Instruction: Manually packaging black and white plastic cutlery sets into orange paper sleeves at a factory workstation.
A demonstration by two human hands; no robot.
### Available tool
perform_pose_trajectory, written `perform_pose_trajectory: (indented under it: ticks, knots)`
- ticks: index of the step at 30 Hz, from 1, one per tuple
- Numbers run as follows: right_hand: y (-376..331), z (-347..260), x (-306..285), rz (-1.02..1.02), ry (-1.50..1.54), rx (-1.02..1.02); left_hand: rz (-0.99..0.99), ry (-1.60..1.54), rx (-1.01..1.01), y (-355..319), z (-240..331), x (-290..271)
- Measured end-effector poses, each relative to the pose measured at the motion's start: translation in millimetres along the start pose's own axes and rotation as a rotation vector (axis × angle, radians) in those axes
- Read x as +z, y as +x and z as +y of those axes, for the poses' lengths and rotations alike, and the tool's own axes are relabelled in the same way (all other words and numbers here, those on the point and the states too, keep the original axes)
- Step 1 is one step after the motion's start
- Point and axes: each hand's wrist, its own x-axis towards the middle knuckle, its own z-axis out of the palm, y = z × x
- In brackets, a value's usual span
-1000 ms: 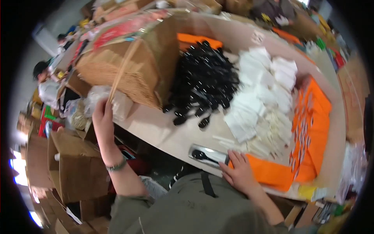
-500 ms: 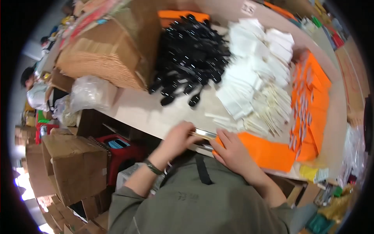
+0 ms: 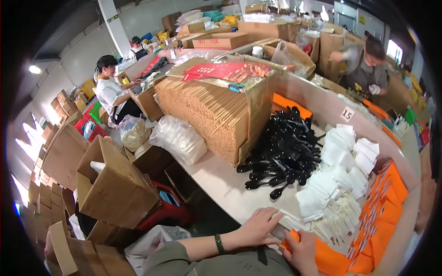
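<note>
Both hands work at the near edge of the worktop (image 3: 221,184), just in front of the pile of black spoons (image 3: 285,154). The left hand (image 3: 260,226) lies flat, fingers spread and open, pressing on a clear packet (image 3: 282,228) on the worktop. The right hand (image 3: 301,248) is curled over an orange sleeve (image 3: 329,260) just right of that packet; whether it grips the sleeve or only rests on it cannot be told, since its fingers hide the contact. The packet's contents are too covered to make out.

Right of the spoons lie white napkins (image 3: 343,161), with wrapped sticks (image 3: 338,221) on their near side and a row of orange sleeves (image 3: 384,202) further right. Left of the spoons stands a big carton (image 3: 216,108) packed with chopsticks.

The likely risks come from crowding and the edge. The packet lies close to the worktop's rim, so a push from the flat left hand could slide it off into the boxes below. The spoon heap is loose and near the left hand; a careless sweep of the forearm could drag spoons off or scatter the napkins. If the right hand's hold on the sleeve is weak, the sleeve may buckle or slip when the packet is fed into it.
</note>
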Motion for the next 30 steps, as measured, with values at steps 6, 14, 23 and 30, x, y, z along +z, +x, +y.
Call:
perform_pose_trajectory:
  ticks: [6,14,23,30]
  knots:
    - [17.9,23.4,-32.8,-0.041,0.033,-0.039,-0.307,-0.027,0.113,25.4,-31.3,21.8]
    - [-59.6,88.6,-81.7,-0.229,-0.028,0.250,-0.601,-0.716,-0.334,31.2,7.4,-0.3]
    - [-37.2,26.4,-14.3,-0.184,-0.040,0.375,-0.761,-0.732,-0.338,30.9,17.6,10.1]
    - [-22.6,19.0,4.4,-0.125,0.092,0.714,-0.289,-0.220,-0.219,-3.2,-20.2,15.0]
